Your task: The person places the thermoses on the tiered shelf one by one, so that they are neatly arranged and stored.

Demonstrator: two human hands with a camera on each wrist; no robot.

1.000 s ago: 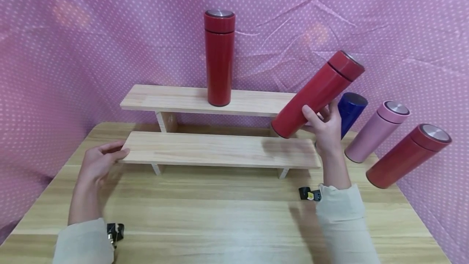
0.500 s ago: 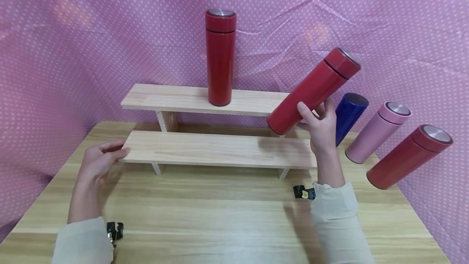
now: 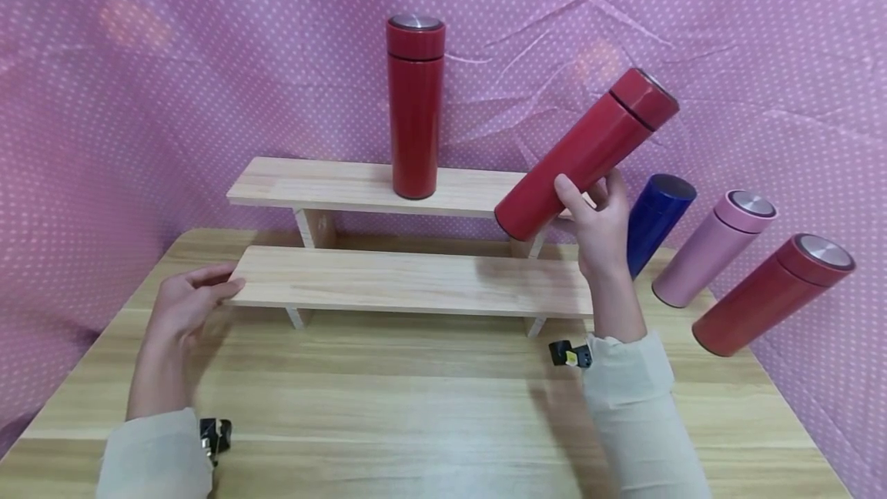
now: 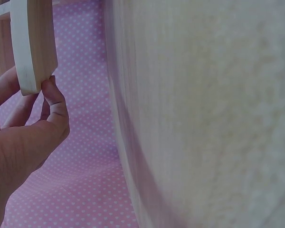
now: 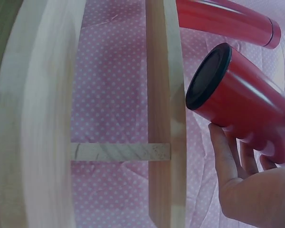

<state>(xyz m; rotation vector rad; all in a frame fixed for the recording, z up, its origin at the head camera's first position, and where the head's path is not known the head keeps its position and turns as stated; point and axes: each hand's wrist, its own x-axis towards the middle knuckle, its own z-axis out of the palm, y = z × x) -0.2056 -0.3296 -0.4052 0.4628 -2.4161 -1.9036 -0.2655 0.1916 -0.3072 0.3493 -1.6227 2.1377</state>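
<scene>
My right hand (image 3: pixel 601 226) grips a red thermos (image 3: pixel 585 154) around its lower half, tilted with its lid up to the right. In the right wrist view the black base of this thermos (image 5: pixel 210 76) is close beside the upper shelf board (image 5: pixel 178 118). My left hand (image 3: pixel 185 305) pinches the left end of the lower shelf board (image 3: pixel 409 281) between thumb and fingers. The left wrist view shows that thumb and the fingertips (image 4: pixel 51 90) at the board's corner. A second red thermos (image 3: pixel 416 110) stands upright on the upper board (image 3: pixel 312 183).
To the right on the wooden table (image 3: pixel 416 406) stand a blue thermos (image 3: pixel 658 222), a pink thermos (image 3: pixel 714 252) and another red thermos (image 3: pixel 772 295). A pink dotted cloth (image 3: pixel 277 45) hangs behind and at both sides.
My right hand has carried the tilted red thermos up and to the left, over the right part of the upper board. My left hand has kept its place on the lower board.
</scene>
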